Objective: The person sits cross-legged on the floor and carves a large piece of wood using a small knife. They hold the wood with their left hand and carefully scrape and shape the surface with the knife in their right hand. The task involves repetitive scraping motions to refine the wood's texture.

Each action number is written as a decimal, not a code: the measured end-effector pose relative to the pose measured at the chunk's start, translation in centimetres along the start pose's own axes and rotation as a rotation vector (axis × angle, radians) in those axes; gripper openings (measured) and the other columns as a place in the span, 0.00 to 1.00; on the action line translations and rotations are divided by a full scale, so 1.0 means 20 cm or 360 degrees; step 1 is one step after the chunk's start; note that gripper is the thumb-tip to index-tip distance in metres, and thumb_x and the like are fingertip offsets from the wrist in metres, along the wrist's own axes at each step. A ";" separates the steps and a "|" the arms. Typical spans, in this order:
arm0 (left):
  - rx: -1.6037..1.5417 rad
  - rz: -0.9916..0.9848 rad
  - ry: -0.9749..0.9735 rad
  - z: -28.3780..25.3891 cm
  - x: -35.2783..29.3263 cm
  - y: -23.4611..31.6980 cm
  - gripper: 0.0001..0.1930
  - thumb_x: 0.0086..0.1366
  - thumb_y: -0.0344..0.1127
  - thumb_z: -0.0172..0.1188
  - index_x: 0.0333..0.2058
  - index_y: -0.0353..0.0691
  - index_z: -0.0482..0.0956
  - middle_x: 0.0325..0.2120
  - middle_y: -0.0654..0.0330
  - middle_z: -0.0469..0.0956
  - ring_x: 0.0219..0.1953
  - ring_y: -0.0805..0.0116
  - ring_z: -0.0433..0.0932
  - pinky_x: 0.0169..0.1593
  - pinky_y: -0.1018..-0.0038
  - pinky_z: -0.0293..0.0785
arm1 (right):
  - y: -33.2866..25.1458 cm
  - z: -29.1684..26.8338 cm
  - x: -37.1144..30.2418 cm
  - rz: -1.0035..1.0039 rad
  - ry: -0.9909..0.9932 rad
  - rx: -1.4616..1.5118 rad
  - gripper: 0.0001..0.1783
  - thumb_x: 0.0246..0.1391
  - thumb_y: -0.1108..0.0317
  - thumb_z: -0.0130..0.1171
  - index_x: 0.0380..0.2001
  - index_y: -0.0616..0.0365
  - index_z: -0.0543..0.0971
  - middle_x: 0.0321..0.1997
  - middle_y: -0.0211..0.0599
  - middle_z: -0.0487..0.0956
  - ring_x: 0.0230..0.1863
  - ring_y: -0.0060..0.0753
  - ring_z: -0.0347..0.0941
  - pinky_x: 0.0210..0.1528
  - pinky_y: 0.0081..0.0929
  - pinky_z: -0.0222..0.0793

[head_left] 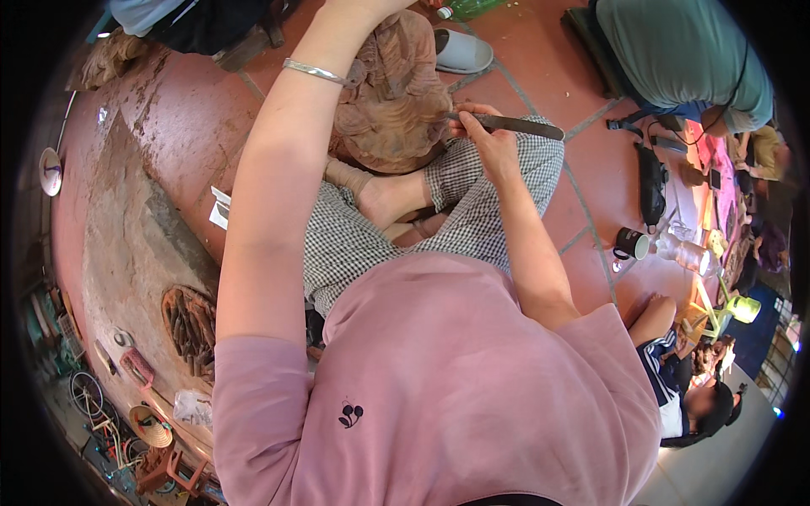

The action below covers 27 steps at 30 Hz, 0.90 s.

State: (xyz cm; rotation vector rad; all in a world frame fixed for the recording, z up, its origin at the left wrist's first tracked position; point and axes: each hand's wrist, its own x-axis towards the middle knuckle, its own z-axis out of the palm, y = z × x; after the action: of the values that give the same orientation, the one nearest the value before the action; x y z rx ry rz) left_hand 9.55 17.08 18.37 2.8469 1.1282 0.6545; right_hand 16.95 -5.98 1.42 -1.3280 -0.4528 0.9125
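Note:
I sit cross-legged on a red tiled floor in a pink shirt and checked trousers. A brown carved wooden figure (396, 93) stands upright between my legs. My right hand (485, 139) grips a long dark carving tool (523, 126), its near end pressed against the figure's right side. My left arm, with a silver bracelet (314, 72) on the wrist, reaches up along the figure's left side; my left hand (354, 10) is mostly cut off at the top edge, so what it grips is unclear.
A grey slipper (462, 52) lies behind the figure. At right are a dark mug (629, 244), a plastic bottle (685, 253), a black bag (650, 181) and two other seated people. A basket of wooden pieces (191, 325) sits at left.

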 end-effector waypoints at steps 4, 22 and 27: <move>-0.0074 0.0087 -0.0047 -0.02 0.06 -0.14 0.25 0.53 0.46 0.61 0.44 0.31 0.80 0.42 0.43 0.80 0.45 0.48 0.80 0.49 0.55 0.75 | 0.00 0.03 -0.01 0.0040 -0.0026 0.0163 0.12 0.59 0.74 0.61 0.44 0.71 0.77 0.35 0.42 0.81 0.35 0.29 0.80 0.41 0.23 0.79; -0.0333 0.0280 0.0080 -0.02 -0.03 -0.36 0.29 0.51 0.49 0.61 0.50 0.39 0.79 0.49 0.48 0.79 0.51 0.52 0.78 0.55 0.62 0.73 | 0.08 0.10 -0.09 0.0194 -0.0104 0.0214 0.13 0.58 0.75 0.62 0.44 0.70 0.75 0.39 0.43 0.79 0.38 0.31 0.79 0.41 0.23 0.79; -0.0275 0.0301 0.0197 0.02 -0.04 -0.38 0.29 0.51 0.50 0.61 0.50 0.40 0.79 0.49 0.49 0.79 0.52 0.53 0.77 0.55 0.62 0.73 | 0.09 0.07 -0.15 0.0236 -0.0002 0.0408 0.12 0.58 0.76 0.61 0.43 0.70 0.73 0.36 0.44 0.79 0.35 0.33 0.80 0.38 0.23 0.80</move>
State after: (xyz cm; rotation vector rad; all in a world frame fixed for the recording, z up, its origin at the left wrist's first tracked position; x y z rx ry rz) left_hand 4.28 22.23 16.55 2.8179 0.7754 0.9014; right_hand 13.55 -7.43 0.74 -1.1369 -0.2308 1.0568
